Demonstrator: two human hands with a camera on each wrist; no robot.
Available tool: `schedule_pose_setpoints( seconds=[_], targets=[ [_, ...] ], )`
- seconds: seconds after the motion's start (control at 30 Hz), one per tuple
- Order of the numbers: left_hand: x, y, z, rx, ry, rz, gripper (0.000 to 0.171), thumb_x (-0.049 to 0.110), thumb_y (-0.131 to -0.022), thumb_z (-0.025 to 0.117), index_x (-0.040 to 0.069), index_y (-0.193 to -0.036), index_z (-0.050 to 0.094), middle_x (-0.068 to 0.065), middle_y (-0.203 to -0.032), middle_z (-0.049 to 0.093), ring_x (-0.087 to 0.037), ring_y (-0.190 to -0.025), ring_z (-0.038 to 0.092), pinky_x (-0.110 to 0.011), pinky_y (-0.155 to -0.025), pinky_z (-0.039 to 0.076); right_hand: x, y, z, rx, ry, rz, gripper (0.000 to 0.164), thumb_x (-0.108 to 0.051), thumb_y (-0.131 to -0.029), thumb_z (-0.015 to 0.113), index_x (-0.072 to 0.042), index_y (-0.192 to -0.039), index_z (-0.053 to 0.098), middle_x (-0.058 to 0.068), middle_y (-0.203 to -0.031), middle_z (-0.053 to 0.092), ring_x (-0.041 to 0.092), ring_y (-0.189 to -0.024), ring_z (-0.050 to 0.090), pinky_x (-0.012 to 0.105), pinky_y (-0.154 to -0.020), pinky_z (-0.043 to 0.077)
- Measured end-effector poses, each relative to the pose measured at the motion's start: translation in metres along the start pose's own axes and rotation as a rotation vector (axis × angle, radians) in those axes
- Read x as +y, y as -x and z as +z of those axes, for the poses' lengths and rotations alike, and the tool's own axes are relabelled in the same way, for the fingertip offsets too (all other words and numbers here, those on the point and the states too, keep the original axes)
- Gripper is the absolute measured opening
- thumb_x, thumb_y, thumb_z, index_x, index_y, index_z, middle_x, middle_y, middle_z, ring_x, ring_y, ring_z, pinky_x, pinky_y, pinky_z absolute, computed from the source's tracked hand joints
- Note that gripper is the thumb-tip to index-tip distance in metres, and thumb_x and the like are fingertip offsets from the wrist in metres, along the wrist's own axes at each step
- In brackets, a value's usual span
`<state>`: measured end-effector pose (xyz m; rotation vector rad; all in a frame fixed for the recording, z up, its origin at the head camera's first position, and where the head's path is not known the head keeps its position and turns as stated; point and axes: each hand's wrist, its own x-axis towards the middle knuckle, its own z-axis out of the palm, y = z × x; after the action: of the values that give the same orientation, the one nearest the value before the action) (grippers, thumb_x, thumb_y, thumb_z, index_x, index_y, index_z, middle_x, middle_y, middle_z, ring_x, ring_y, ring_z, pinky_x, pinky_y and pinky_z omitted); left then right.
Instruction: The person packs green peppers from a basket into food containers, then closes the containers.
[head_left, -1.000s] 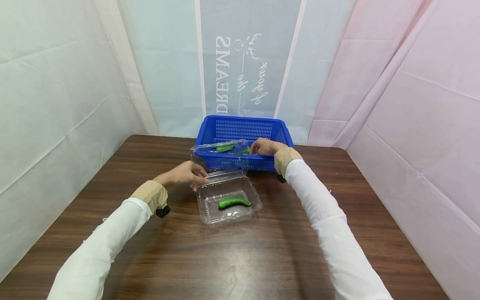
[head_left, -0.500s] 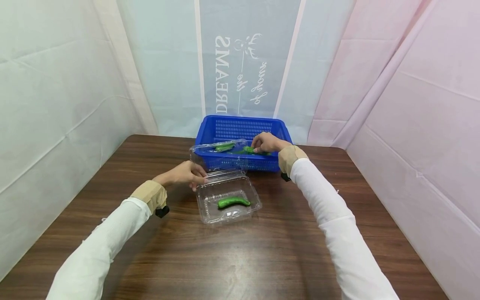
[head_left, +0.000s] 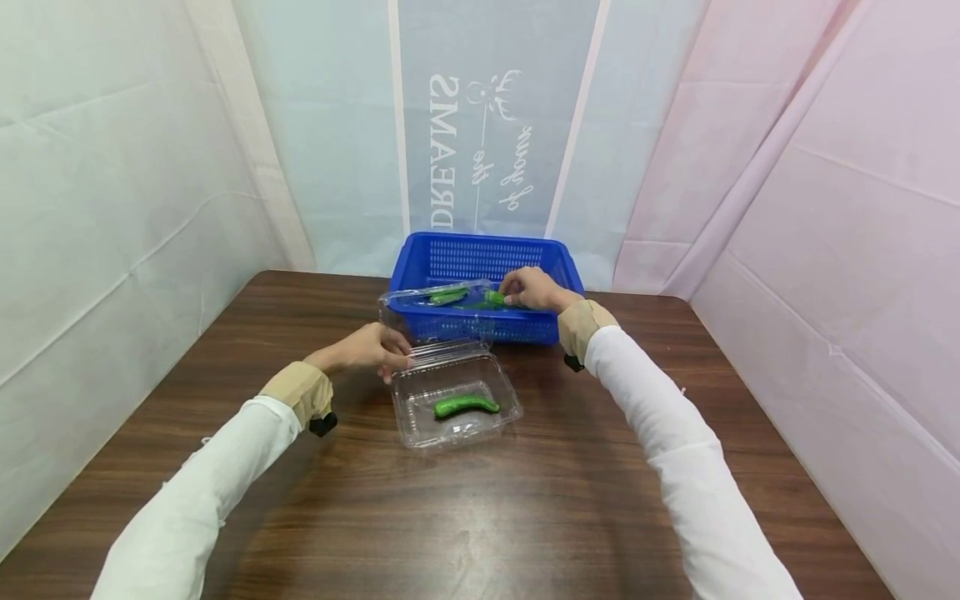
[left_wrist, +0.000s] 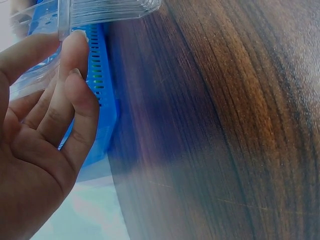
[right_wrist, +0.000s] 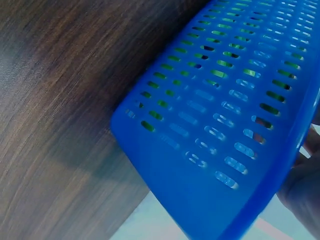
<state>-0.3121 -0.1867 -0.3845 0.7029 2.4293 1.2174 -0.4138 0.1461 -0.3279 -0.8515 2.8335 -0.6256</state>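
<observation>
My left hand point(head_left: 371, 348) pinches the hinge-side edge of a clear plastic clamshell container point(head_left: 411, 417); the left wrist view shows thumb and fingers point(left_wrist: 75, 52) at that edge. One curved green chili pepper point(head_left: 467, 406) lies in its base. The raised lid point(head_left: 397, 310) leans back over the front rim of a blue plastic basket point(head_left: 564, 260). Inside the basket, my right hand point(head_left: 534, 289) has its fingertips curled on a green chili pepper point(head_left: 493, 297). Another green pepper point(head_left: 448, 295) shows through the lid. From the right wrist, the basket wall point(right_wrist: 165, 155) hides most of that hand.
The brown wooden table point(head_left: 420, 517) carries the container and, behind it, the basket. A printed cloth point(head_left: 495, 150) hangs behind the basket. Pale sheets point(head_left: 847, 275) enclose both sides of the table.
My right hand has risen slightly and shifted a little right within the basket, its fingers now at a pepper's end. My left hand, the container and its pepper have stayed in place.
</observation>
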Motion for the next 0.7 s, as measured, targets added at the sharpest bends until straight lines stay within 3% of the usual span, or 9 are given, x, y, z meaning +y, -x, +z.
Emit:
schedule_pose_setpoints(
  seconds=[0.3,0.7],
  targets=[
    [-0.002,0.001,-0.003,0.003,-0.007,-0.004,0.030,0.018,-0.091,0.074,-0.007,-0.108,0.069,-0.010,-0.087,0.072,-0.022,-0.060,0.067,-0.054,-0.069,0.057,0.001,0.007,-0.006,0.112,-0.025,-0.045,0.024,-0.008,-0.097,0.064,-0.002,-0.120,0.067,0.016,-0.113,0.066,0.030,-0.105,0.061,0.045,-0.087,0.052],
    [-0.006,0.003,-0.003,0.000,-0.015,0.013,0.030,0.018,-0.092,0.073,-0.006,-0.108,0.069,-0.009,-0.086,0.072,-0.021,-0.060,0.067,-0.049,-0.066,0.058,0.001,0.027,-0.021,0.182,-0.059,-0.132,0.021,-0.007,-0.096,0.065,-0.004,-0.117,0.068,0.015,-0.105,0.067,0.029,-0.093,0.064,0.044,-0.081,0.052]
  ],
)
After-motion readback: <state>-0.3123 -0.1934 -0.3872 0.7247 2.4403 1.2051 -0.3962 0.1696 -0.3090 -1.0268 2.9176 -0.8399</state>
